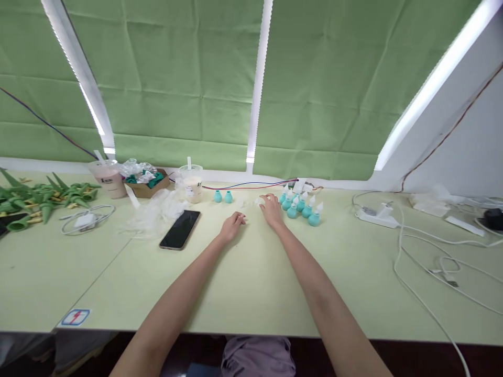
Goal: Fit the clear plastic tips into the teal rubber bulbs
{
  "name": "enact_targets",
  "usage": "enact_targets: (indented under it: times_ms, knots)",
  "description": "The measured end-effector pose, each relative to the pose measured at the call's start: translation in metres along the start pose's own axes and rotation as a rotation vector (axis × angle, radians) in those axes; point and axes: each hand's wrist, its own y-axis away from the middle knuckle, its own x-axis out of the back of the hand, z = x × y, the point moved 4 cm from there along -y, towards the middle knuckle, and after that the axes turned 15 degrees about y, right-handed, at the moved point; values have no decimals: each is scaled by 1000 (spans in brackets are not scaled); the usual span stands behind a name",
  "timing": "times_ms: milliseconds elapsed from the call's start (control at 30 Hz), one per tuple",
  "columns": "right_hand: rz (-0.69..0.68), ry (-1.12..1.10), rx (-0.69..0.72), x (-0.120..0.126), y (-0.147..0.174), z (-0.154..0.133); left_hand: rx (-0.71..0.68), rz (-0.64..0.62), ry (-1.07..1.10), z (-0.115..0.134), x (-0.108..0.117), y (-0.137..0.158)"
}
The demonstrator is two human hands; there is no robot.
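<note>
My left hand (231, 228) rests on the table with its fingers curled together. Something small and pale shows at its fingertips, too small to make out. To its right, my right hand (272, 210) reaches forward with thumb and fingers bent and a little apart. Its fingertips are at a small whitish piece (257, 201). Just right of that hand stand several teal round bottles (313, 219) with white pointed tips. Two teal bottles (218, 196) without tips stand beyond my left hand. Between them and the right hand lie faint translucent pieces (241, 201).
A black phone (179, 230), clear plastic bags (155, 212) and two drink cups (192, 186) are on the left. Farther left are a cardboard box (147, 186) and green plastic parts (45, 199). A white power strip (378, 217) and loose cables (416, 238) lie right.
</note>
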Motion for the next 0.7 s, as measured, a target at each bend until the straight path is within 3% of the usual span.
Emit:
enact_targets:
  times_ms: [233,333,400,500,700]
  knots:
    - [-75,-258,-93,-18,-21,9,-21,0,7,4,-1,2]
    - [-98,-580,-198,-17,-11,8,-42,26,33,2,-1,0]
    - [-188,-866,-251,-17,1,0,-63,75,48,1,0,-1]
    - [-370,-1183,-213,-16,24,-21,-132,170,60,5,4,-1]
    - [-456,-1261,-213,-4,45,-35,-181,234,134,16,8,4]
